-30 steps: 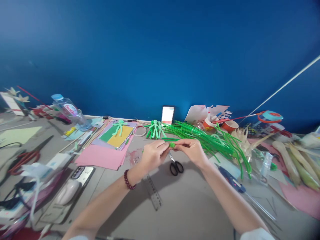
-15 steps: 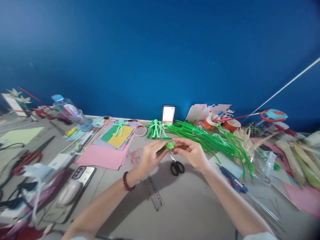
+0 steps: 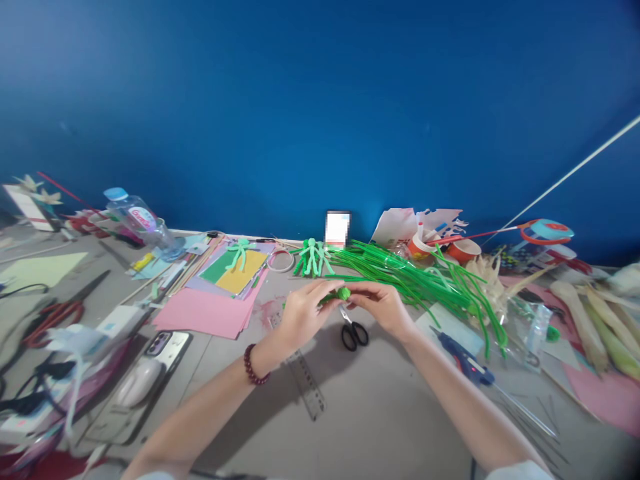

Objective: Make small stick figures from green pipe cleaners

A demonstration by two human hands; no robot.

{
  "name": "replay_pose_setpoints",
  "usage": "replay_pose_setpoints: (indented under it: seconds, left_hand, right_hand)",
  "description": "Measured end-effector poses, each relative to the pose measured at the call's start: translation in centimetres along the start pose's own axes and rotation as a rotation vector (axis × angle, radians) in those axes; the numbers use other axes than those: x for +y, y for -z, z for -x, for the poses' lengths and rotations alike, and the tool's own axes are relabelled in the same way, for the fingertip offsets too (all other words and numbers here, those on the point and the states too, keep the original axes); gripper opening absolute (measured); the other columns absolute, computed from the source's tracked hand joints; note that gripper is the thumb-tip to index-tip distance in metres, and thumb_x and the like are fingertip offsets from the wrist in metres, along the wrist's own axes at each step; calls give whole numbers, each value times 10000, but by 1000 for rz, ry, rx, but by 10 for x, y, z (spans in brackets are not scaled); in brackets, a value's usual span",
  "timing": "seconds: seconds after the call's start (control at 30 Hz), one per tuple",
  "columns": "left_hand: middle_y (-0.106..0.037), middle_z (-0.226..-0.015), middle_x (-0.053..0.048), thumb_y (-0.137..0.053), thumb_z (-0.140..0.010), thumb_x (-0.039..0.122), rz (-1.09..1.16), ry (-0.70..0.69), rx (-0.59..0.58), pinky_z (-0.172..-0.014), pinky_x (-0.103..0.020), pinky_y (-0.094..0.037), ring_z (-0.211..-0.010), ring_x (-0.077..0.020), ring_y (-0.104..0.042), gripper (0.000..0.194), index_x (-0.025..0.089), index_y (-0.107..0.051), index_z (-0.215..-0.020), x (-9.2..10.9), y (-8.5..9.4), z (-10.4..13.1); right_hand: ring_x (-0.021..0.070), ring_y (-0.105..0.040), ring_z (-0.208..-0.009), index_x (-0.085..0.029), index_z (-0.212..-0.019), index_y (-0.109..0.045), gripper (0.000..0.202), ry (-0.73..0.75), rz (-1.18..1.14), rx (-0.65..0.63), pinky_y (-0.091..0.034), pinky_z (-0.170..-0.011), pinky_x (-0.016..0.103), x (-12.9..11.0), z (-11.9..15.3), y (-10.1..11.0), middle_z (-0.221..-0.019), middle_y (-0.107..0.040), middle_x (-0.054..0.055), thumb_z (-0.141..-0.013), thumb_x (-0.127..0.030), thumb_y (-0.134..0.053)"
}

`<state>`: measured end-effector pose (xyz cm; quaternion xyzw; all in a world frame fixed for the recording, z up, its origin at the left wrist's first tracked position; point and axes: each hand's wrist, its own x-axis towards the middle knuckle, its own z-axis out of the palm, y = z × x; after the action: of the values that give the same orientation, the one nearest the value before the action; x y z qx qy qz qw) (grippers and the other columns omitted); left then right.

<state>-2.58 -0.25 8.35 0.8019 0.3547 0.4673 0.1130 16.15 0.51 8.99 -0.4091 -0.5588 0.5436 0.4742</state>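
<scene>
Between my hands is a small bright green bundle [image 3: 343, 293] of coiled, fuzzy-looking stem. My left hand [image 3: 306, 308] is closed round its left side, with a beaded bracelet on that wrist. From the right, the fingertips of my right hand [image 3: 384, 303] pinch the bundle's edge. Just below the hands lie black-handled scissors [image 3: 355, 335], their blades pointing up toward the bundle. A clear ruler [image 3: 306, 385] rests under and beside my left wrist. Behind the hands, light green figures [image 3: 313, 257] of bent stems stand near a long heap of green stems [image 3: 400, 267].
Pink paper [image 3: 205, 313] and a green and yellow packet [image 3: 240, 270] lie left. Further left are a bottle [image 3: 143, 223], a phone [image 3: 170, 350] and red-handled scissors [image 3: 55, 323]. A glue gun [image 3: 465, 360] lies right. A small screen [image 3: 337, 229] stands against the blue wall.
The green bundle has shifted slightly right and turned between my fingers. The fingers of my right hand have curled in more closely beside it.
</scene>
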Motion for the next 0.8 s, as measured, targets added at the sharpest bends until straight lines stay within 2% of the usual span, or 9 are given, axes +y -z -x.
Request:
replay_pose_setpoints:
  seconds: [0.13,0.23,0.33,0.43,0.57,0.8]
  left_hand:
    - [-720,-922,-67,-610,-841,250,97,78,11,-758,-295,-543,-834,-168,-666,171,201,-669,-993,-1,-2,-3]
    - [-730,-884,-76,-661,-796,297,263,279,-40,-682,-285,-545,-757,-171,-665,183,177,-696,-930,-1,-3,-5]
    - [-730,-811,-77,-722,-728,347,500,500,-112,-586,-257,-524,-649,-153,-647,267,144,-708,-900,-2,-4,-8]
    - [-727,-793,-77,-761,-667,396,726,645,-167,-552,-246,-510,-604,-136,-630,355,128,-713,-894,-3,-3,-9]
    - [-721,-755,-71,-783,-637,396,830,705,-166,-576,-251,-516,-601,-127,-624,354,119,-719,-848,-3,-3,-9]
    - [-712,-705,-68,-760,-669,409,809,668,-171,-570,-249,-505,-600,-135,-636,336,113,-718,-822,-1,-5,-8]
  right_hand:
    - [159,-662,-643,-197,-858,-756,253,-8,10,-2,-574,-699,332,-1,-1,2,-756,-732,37,-652,-343,-766]
    - [159,-661,-658,-189,-884,-750,278,16,50,25,-571,-703,329,0,-1,3,-790,-726,48,-650,-338,-767]
    - [158,-658,-693,-206,-900,-752,250,67,89,-12,-566,-707,317,0,0,4,-858,-718,54,-677,-319,-748]
    - [170,-658,-745,-222,-870,-760,206,111,121,-27,-561,-710,311,-1,1,4,-889,-711,59,-689,-318,-739]
    - [189,-663,-792,-237,-824,-764,145,129,181,-14,-551,-734,319,-3,2,4,-867,-724,52,-696,-297,-735]
    - [182,-670,-724,-247,-762,-772,96,141,174,19,-546,-697,308,-1,4,2,-782,-736,36,-668,-251,-753]
